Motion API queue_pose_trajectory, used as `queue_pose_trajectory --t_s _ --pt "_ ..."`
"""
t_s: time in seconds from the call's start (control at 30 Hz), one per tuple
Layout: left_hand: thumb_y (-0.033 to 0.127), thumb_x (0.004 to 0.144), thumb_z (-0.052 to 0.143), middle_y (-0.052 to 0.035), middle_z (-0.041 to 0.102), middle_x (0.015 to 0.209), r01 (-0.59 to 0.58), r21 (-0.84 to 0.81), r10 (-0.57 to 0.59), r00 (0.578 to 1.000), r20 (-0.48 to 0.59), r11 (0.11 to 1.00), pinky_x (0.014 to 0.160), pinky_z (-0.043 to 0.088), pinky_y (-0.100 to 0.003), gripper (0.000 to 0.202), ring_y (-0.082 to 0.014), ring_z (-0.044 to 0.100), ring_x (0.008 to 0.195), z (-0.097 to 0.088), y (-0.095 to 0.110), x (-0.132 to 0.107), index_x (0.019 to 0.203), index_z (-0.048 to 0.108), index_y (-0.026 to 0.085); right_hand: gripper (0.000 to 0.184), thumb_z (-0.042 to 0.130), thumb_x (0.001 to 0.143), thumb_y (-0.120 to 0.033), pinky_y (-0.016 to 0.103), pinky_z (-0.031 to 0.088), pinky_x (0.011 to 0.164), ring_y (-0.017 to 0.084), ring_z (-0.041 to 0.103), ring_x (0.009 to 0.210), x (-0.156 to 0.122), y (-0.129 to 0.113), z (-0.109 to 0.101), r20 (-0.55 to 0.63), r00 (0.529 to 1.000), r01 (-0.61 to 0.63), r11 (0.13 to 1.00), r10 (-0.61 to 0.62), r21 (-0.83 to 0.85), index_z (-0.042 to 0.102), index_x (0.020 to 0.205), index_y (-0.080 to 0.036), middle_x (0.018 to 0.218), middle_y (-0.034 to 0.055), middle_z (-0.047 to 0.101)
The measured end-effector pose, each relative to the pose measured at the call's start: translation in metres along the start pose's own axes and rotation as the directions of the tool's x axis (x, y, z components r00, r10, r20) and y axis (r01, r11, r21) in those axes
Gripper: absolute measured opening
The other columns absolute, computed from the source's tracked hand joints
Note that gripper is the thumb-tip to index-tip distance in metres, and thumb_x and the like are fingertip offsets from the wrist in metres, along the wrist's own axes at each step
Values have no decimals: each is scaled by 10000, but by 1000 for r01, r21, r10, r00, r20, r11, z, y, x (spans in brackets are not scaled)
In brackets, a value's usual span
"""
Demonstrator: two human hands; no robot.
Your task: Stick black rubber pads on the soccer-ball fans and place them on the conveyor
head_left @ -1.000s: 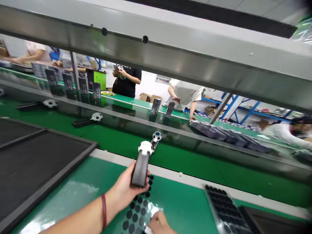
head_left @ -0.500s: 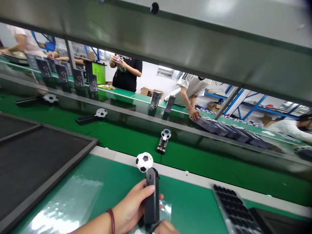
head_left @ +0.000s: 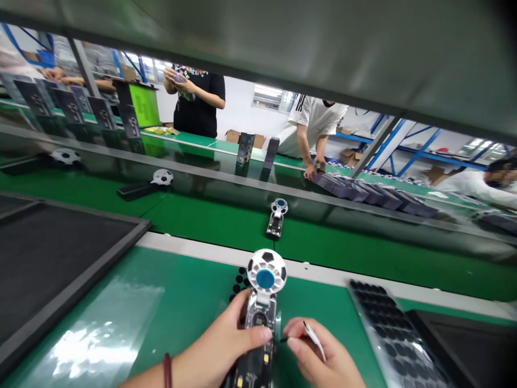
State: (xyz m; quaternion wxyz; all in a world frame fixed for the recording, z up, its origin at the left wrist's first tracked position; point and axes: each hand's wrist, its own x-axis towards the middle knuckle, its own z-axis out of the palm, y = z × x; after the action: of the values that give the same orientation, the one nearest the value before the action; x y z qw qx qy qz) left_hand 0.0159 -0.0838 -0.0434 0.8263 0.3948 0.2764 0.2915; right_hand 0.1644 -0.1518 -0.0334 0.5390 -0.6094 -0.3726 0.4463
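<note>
A handheld device (head_left: 256, 345) with a football-patterned head (head_left: 266, 272) is gripped in my left hand (head_left: 230, 334), the thumb lying across its body. Its transparent face is turned up, showing a circuit board and small yellow-white parts; a blue disc sits in the head. To its right, my right hand (head_left: 319, 353) is closed around a slim white piece (head_left: 314, 340) with a dark tip, whose kind I cannot tell. A small dark bit shows at the thumb and fingertip, close to the device's side. Black round pads (head_left: 240, 280) lie partly hidden behind the device.
A similar device (head_left: 276, 218) lies on the green belt (head_left: 343, 253), with black-handled ones (head_left: 139, 191) farther left. Black trays (head_left: 81, 264) flank the bench; a sheet of black round pads (head_left: 391, 337) lies right. Boxes and co-workers are beyond; a metal panel (head_left: 283, 54) hangs overhead.
The device has turned from its black back to its transparent face. My right hand has come up from the lower edge to the device's right, and the white piece now shows. The view has shifted.
</note>
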Motion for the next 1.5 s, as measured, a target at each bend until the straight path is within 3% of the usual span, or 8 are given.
queue_pose_trajectory --t_s 0.17,0.47,0.57,0.67,0.8,0.9,1.03,1.5 --pt "138 531 694 -95 492 1125 122 192 -147 981 124 974 829 355 -332 986 -228 480 986 4 -9 -3 1287 63 192 104 594 637 -310 209 358 580 143 483 612 -5 -9 3 4 1000 -25 985 26 -169 586 628 -207 620 -29 544" --pt "118 547 606 -87 489 1165 167 564 -194 981 -11 809 706 428 -285 1065 -228 532 888 17 -1 -9 1333 -109 190 158 591 637 -346 201 294 503 98 378 516 -6 -16 20 -169 976 -131 990 138 51 552 639 -193 535 -71 446" --pt "161 567 627 -91 447 1222 198 575 -210 977 -46 794 779 412 -288 1034 -242 472 1012 19 1 -10 1345 -54 177 156 579 659 -347 204 327 534 112 428 561 -5 -18 17 -129 983 -127 991 131 35 548 658 -194 569 -60 484" --pt "162 550 654 -84 375 1303 201 586 -190 978 -81 785 902 338 -290 1016 -244 362 1143 19 0 -9 1350 27 166 113 539 707 -304 225 375 599 154 511 651 -9 -19 12 -17 998 -55 979 53 -197 577 693 -198 670 -18 578" --pt "136 552 647 -86 486 1185 223 563 -202 974 -100 796 855 375 -318 1023 -251 458 1043 19 -2 -8 1347 5 166 121 483 749 -204 198 378 602 135 543 668 -14 -15 8 125 982 184 856 -140 -483 593 709 -231 725 -23 595" --pt "135 568 645 -73 503 1150 219 518 -217 974 -66 827 838 387 -304 990 -237 470 1029 19 0 -9 1343 30 173 150 453 766 -171 177 383 597 119 546 677 -14 -11 6 172 969 246 782 -179 -573 579 730 -245 745 -33 586" --pt "137 585 647 -58 503 1146 206 511 -212 976 -47 835 902 339 -298 963 -227 413 1101 19 2 -12 1341 53 174 176 420 791 -151 180 413 602 122 562 698 -12 -9 3 278 942 324 712 -186 -623 569 804 -244 794 -14 588" --pt "128 621 615 -2 572 966 166 452 -191 982 9 877 833 372 -316 777 -247 449 1044 24 11 -11 1272 210 250 205 391 778 -123 219 458 546 143 584 643 -17 -2 4 311 907 419 539 -283 -731 537 861 -240 790 6 582"
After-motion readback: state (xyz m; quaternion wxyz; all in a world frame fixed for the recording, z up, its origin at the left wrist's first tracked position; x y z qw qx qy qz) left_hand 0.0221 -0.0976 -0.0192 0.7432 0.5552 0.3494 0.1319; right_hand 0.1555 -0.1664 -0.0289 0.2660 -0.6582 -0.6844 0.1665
